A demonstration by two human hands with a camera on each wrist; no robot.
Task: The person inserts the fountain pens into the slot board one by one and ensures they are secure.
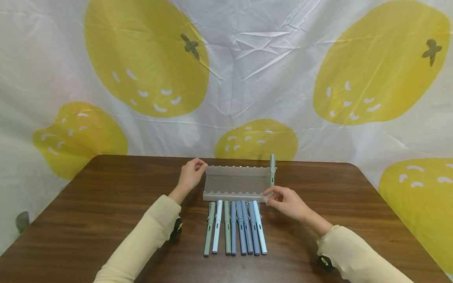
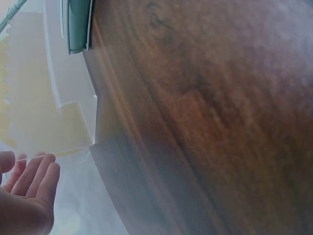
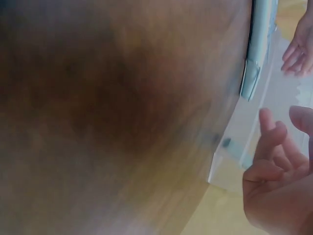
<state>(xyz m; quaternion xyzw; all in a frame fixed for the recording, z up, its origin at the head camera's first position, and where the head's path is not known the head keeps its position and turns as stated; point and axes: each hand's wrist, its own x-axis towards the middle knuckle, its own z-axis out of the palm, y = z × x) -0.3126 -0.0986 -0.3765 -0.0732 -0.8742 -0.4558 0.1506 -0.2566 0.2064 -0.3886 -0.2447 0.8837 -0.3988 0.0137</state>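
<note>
Your left hand [image 1: 191,173] is up at the far-left corner of the clear pen rack [image 1: 236,183], fingers loosely curled against its back rail; I can't tell whether it's really gripping or just steadying. Your right hand [image 1: 284,201] sits at the rack's front-right corner, fingertips lightly pinching the front rail, nothing else in it. The rack itself lies flat on the desk [image 1: 106,204], and one green pen [image 1: 272,169] rests in its rightmost slot, sticking out past the back rail. Just in front of the rack, toward you, seven more pens [image 1: 235,227] lie side by side, caps pointing at the rack, in greens, blues and pale white. Looks to me like you're squaring up the rack with one pen loaded and the rest waiting. Next move probably calls for freeing your right hand, picking the pen nearest it from the row, and laying it in the slot beside the green one while the left keeps the rack from sliding.
</note>
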